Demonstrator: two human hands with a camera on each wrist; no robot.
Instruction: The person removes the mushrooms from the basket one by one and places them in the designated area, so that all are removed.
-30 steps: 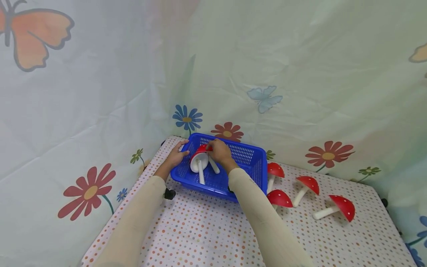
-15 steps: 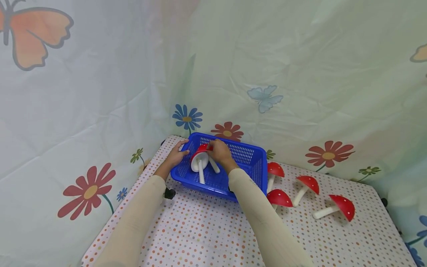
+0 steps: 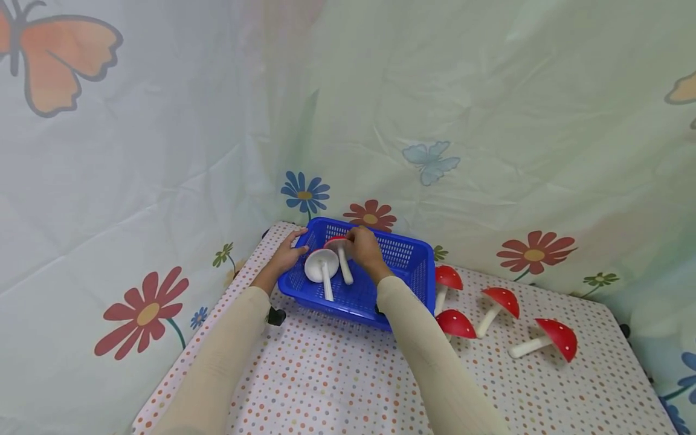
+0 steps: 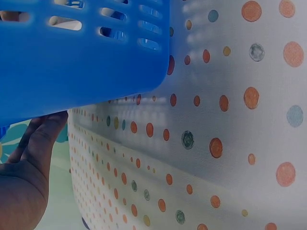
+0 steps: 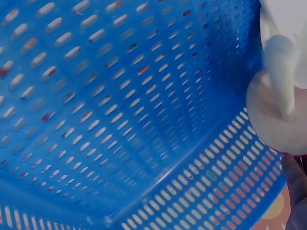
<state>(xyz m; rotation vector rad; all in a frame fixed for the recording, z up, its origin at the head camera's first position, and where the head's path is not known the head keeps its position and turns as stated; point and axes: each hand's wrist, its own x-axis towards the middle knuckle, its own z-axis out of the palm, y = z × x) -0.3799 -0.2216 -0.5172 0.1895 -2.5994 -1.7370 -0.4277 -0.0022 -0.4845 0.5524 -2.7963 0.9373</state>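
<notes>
In the head view, a blue plastic basket [image 3: 359,317] sits on the dotted table. My left hand [image 3: 284,257] holds its left rim, thumb over the edge; the left wrist view shows fingers [image 4: 43,136] against the outer wall. Two toy mushrooms with red caps and white stems lie in the basket. The front mushroom [image 3: 322,266] rests with its white underside facing me. My right hand [image 3: 365,249] pinches the cap edge of the rear mushroom [image 3: 345,266], its stem pointing toward me. In the right wrist view, fingertips [image 5: 292,172] meet the cap's red edge.
Several more red-capped mushrooms, such as this one [image 3: 554,338], lie on the table [image 3: 326,374] right of the basket. A printed fabric backdrop [image 3: 489,151] rises close behind the basket and along the left side of the table.
My right hand has shifted slightly right. The front mushroom has settled leftward, its underside more exposed. The rear mushroom's cap now shows and its stem has turned. My left hand stays put.
</notes>
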